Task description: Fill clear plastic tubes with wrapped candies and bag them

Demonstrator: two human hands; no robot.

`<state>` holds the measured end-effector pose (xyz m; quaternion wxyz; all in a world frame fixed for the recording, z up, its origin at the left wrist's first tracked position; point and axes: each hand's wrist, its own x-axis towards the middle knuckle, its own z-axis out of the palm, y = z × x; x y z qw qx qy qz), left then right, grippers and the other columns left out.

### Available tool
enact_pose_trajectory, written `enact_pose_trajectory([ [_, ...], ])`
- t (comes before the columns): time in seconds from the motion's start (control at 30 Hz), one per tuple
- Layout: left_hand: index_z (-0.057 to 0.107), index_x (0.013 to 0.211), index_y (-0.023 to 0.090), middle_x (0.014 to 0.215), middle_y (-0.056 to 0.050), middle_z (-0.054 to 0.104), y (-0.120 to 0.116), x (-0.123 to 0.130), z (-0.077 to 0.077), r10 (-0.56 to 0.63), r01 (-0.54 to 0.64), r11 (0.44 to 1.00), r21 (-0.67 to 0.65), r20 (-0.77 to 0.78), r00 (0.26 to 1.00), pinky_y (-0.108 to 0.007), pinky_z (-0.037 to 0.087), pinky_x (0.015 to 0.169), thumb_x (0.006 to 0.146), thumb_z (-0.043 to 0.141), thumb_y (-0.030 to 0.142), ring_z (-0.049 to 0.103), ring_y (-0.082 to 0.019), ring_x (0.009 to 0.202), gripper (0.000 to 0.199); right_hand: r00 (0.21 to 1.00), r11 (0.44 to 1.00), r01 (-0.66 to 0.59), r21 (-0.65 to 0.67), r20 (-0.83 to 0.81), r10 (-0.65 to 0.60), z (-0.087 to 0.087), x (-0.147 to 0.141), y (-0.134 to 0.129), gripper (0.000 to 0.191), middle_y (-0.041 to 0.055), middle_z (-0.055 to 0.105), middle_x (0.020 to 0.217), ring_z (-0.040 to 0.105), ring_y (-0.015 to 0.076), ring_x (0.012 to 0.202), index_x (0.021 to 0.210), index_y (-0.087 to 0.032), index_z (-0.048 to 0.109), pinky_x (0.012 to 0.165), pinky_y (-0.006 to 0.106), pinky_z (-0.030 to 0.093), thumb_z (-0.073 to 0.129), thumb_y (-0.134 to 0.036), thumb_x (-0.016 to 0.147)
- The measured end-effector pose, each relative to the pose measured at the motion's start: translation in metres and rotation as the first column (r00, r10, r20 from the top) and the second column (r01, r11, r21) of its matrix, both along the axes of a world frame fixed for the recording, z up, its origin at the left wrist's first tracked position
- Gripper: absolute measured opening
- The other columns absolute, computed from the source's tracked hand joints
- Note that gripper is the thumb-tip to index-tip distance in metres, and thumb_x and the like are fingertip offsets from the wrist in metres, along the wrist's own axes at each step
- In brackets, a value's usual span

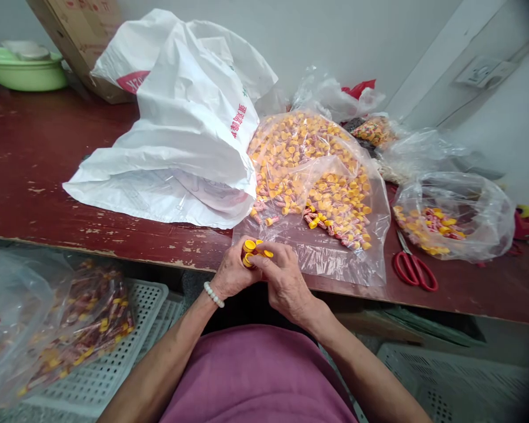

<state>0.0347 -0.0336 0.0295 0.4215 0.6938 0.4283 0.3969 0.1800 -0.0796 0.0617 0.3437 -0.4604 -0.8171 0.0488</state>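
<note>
Several small yellow cup-shaped pieces [249,246] are bunched together in my left hand [233,271], its fingers curled round them. My right hand [286,282] meets the left at the table's front edge, thumb and fingers pinching at the yellow pieces on the right of the bunch. Beyond my hands, a clear plastic bag [344,267] lies open toward me on the table. It is filled with many of the same yellow-topped pieces [335,194], which have red-and-white patterned lower parts. The undersides of the pieces in my hands are hidden by my fingers.
A large white sack [185,123] slumps left of the clear bag. Red-handled scissors [414,271] and a smaller clear bag [489,217] lie to the right. Below left, a bag of similar pieces [92,323] rests on a white crate [152,294]. A green basin [22,73] stands far left.
</note>
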Motion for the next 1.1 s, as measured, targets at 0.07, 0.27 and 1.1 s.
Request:
enact_pose_trajectory([
  [0.07,0.054,0.09,0.015,0.082,0.0,0.06,0.0,0.0,0.001,0.01,-0.007,0.998,-0.058,0.065,0.998,-0.024,0.046,0.066,0.057,0.071,0.012,0.056,-0.013,0.072,0.038,0.999,0.999,-0.017,-0.028,-0.028,0.017,-0.004,-0.002,0.003,0.039,0.0079,0.048,0.122,0.046,0.0236,0.11,0.108,-0.024,0.061,0.093,0.045,0.041,0.045,-0.004,0.079],
  [0.27,0.054,0.087,0.015,0.077,0.001,0.059,-0.005,-0.006,0.011,0.131,0.055,0.894,-0.445,0.375,0.918,-0.021,0.045,0.057,0.053,0.072,0.01,0.053,-0.01,0.064,0.039,0.988,0.991,-0.035,-0.133,-0.155,0.014,0.004,0.004,0.007,0.066,0.014,0.025,0.145,0.028,0.0269,0.134,0.142,-0.022,0.026,0.106,0.049,0.032,0.055,-0.026,0.083],
  [1.1,0.063,0.085,0.014,0.08,-0.003,0.063,-0.039,-0.223,0.016,0.676,-0.365,0.73,-0.578,0.532,0.51,-0.023,0.048,0.051,0.051,0.072,0.016,0.062,-0.015,0.065,0.035,0.913,0.906,-0.405,-0.126,-0.004,0.408,-0.028,-0.099,0.038,0.083,0.0148,0.031,0.143,0.035,0.0353,0.131,0.146,-0.026,0.019,0.099,0.056,0.042,0.063,-0.048,0.078],
])
